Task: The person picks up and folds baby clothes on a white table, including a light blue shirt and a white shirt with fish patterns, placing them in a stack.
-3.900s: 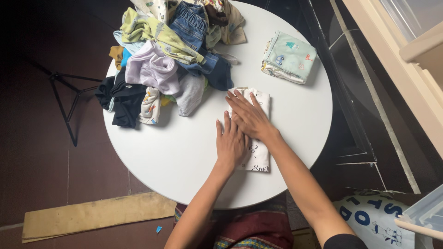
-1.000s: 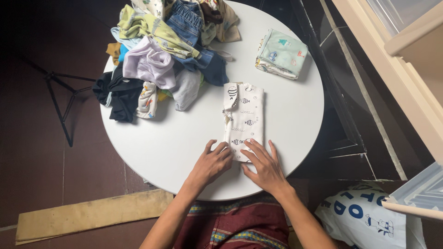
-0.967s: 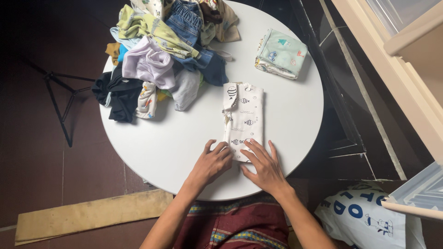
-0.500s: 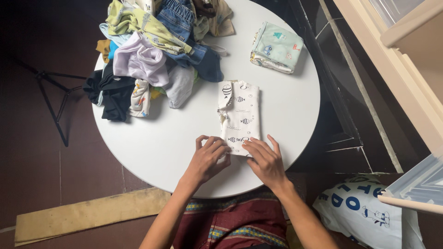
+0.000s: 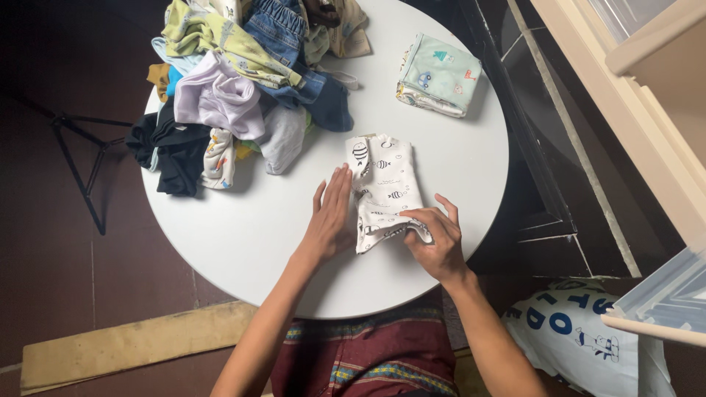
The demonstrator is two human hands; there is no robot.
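A white garment with small fish prints [image 5: 384, 176] lies folded lengthwise on the round white table [image 5: 471, 158]. My right hand [image 5: 437, 242] pinches its near right corner and lifts it off the table. My left hand [image 5: 329, 218] rests flat with fingers extended along the garment's left edge, pressing it down.
A heap of mixed clothes [image 5: 243, 81] covers the table's far left. A folded pale green printed cloth [image 5: 439, 74] lies at the far right. A black stand [image 5: 73, 158] and a cardboard strip [image 5: 132, 342] are on the floor left; a white printed bag [image 5: 581, 338] sits right.
My right hand has taken hold of the garment's near corner and raised it. My left hand has slid forward along the left edge and flattened out.
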